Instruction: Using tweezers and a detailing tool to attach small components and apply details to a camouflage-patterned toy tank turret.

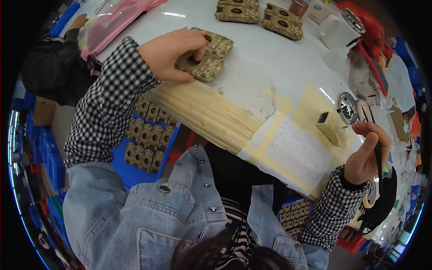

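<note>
Upper left of centre, my left hand (175,51) is closed around a camouflage-patterned casing (211,67) with round dark openings, fingers over its far part and thumb along the near side. The casing rests on the white tabletop. At the right, my right hand (366,157) grips a slim black stick-like tool (378,168); I cannot tell whether it is a brush or tweezers. Just beyond that hand sits a small round metal dish (347,108) with dark green bits in it. A tape-wrapped yellowish block (332,130) stands beside the dish.
Similar casings (237,12) lie in stacks at the table's far side. Paper with small specks (299,144) is taped near the front edge. Below, a blue crate (119,159) holds many casings. A pink mesh basket (114,27) and another person's dark sleeve (54,67) are at left.
</note>
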Demonstrator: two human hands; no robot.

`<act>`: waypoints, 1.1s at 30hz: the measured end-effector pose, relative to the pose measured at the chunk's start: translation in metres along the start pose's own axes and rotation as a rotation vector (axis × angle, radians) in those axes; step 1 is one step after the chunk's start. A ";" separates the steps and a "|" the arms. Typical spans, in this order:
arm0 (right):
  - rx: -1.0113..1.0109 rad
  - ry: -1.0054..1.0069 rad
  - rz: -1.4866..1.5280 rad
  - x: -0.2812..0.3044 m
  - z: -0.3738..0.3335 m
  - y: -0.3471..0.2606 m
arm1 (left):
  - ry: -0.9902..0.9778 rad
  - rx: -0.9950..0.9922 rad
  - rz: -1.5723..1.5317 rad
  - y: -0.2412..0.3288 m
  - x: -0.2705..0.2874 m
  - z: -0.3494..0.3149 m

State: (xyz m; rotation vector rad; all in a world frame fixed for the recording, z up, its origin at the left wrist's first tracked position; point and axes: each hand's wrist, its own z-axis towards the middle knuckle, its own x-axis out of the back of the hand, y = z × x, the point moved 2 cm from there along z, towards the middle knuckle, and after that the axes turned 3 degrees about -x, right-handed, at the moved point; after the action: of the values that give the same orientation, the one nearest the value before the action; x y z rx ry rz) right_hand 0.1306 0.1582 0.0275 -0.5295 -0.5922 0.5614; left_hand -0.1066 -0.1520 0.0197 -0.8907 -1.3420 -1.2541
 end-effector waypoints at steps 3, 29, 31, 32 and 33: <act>0.008 0.008 -0.050 -0.002 -0.002 0.000 | -0.108 0.089 -0.001 -0.001 0.002 -0.004; 0.023 0.067 -0.151 0.008 -0.003 0.009 | -0.711 1.781 0.047 -0.009 -0.244 -0.434; 0.026 0.054 -0.165 0.008 -0.004 0.010 | -0.593 1.839 -0.117 -0.006 -0.243 -0.425; 0.022 0.048 -0.172 0.010 -0.005 0.010 | -0.503 1.797 -0.168 -0.003 -0.236 -0.417; 0.015 0.044 -0.170 0.011 -0.005 0.011 | -0.427 1.802 -0.199 -0.001 -0.231 -0.414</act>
State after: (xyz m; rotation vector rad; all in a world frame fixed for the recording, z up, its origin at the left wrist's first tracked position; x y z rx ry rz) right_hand 0.1379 0.1709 0.0210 -0.4709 -0.5849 0.3918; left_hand 0.0147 -0.5257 -0.2449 0.3347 -2.1464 0.3604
